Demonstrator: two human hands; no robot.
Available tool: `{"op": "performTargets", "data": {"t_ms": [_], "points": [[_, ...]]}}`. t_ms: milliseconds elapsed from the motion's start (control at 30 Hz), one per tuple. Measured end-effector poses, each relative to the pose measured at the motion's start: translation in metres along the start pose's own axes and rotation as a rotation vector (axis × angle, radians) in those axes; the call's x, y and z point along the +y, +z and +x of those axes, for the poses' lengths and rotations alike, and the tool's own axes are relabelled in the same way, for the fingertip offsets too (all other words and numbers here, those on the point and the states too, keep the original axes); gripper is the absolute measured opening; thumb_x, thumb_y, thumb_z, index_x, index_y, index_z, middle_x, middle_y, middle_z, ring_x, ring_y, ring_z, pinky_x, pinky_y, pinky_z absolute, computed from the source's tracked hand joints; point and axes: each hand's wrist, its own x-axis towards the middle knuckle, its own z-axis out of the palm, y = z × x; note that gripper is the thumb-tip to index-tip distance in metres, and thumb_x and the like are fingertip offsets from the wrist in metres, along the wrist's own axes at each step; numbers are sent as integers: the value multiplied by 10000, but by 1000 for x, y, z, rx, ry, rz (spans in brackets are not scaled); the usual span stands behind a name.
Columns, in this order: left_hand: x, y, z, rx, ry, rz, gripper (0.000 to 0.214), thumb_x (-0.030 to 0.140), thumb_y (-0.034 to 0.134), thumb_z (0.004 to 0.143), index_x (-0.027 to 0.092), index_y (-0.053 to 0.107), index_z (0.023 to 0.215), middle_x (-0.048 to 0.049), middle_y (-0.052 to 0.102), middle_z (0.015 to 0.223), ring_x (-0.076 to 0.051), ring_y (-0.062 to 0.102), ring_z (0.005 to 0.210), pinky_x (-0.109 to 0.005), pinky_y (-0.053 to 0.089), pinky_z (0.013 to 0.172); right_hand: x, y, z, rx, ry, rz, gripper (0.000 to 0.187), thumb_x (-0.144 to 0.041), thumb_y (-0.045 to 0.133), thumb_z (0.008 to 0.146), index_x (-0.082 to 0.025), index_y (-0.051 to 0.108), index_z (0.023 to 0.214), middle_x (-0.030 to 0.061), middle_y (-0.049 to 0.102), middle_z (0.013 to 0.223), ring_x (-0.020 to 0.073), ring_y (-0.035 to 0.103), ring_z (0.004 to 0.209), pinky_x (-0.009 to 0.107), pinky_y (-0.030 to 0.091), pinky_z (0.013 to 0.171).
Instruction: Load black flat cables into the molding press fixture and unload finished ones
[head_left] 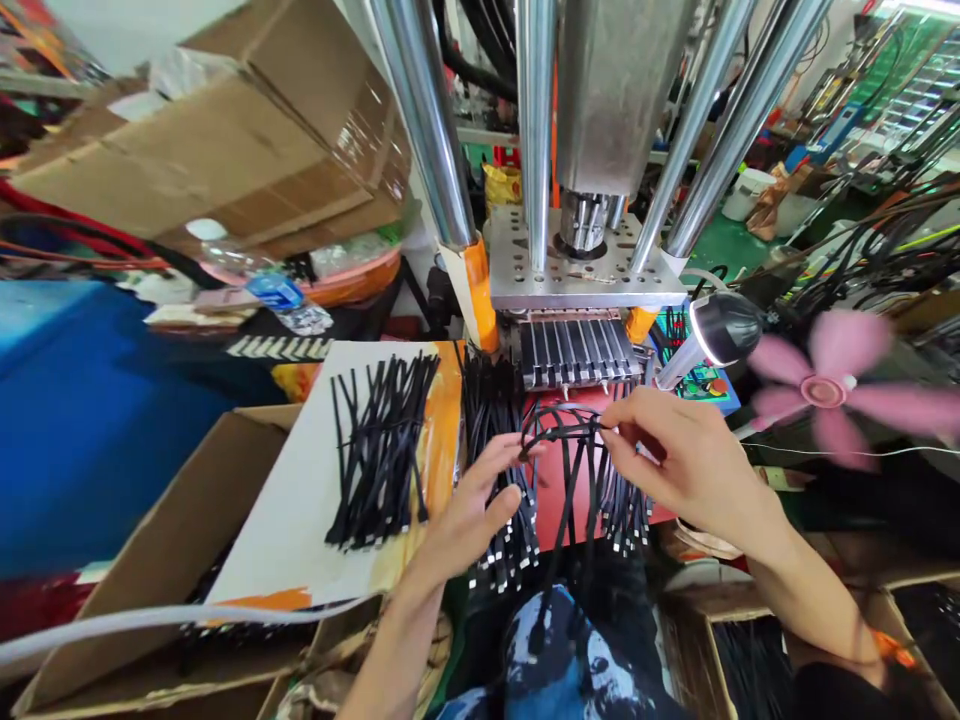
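In front of the press, my right hand [694,465] pinches a loose loop of black flat cables [562,432] between thumb and fingertips. My left hand [469,510] is at the loop's other side, thumb and fingers apart, its fingertips touching or very near the cables. Several cable ends dangle from the loop toward my lap. Below and behind my left hand lies a bunch of black cables with small metal tips [504,540]. Another bunch [626,510] lies under my right hand on the red surface [551,490]. Just behind, a metal mould [577,350] holds a row of black strips.
Steel columns [536,130] carry the press plate [589,285] above the mould. A white board [300,500] with a cable pile [386,450] lies left. A lamp [724,328] and spinning pink fan [825,390] stand right. Cardboard boxes [135,560] flank my lap.
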Motion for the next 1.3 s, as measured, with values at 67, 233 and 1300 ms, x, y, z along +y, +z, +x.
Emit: {"op": "performTargets", "data": {"t_ms": [67, 233, 1300], "points": [[-3, 14, -1, -174, -44, -125, 911, 927, 566, 855, 147, 732, 1296, -224, 666, 1441, -398, 559, 1458, -571, 423, 1249, -2, 6, -4, -28, 16, 8, 129, -218, 569, 1059, -240, 689, 1020, 0, 715, 852, 152, 599, 658, 318, 477, 620], [-12, 59, 4, -453, -168, -467, 1017, 1038, 635, 643, 143, 759, 1109, -225, 772, 1142, -433, 722, 1208, -540, 608, 974, 1, 12, -9, -40, 58, 24, 98, -194, 597, 1048, -246, 676, 1023, -24, 712, 839, 138, 597, 641, 302, 458, 612], [39, 15, -31, -991, -215, 66, 345, 356, 526, 1076, 203, 700, 820, -12, 804, 771, -163, 736, 701, -203, 538, 696, -3, 158, -147, 135, 911, 1635, 678, -750, 853, 778, -268, 790, 1250, 82, 756, 1073, 179, 648, 819, 279, 538, 670]]}}
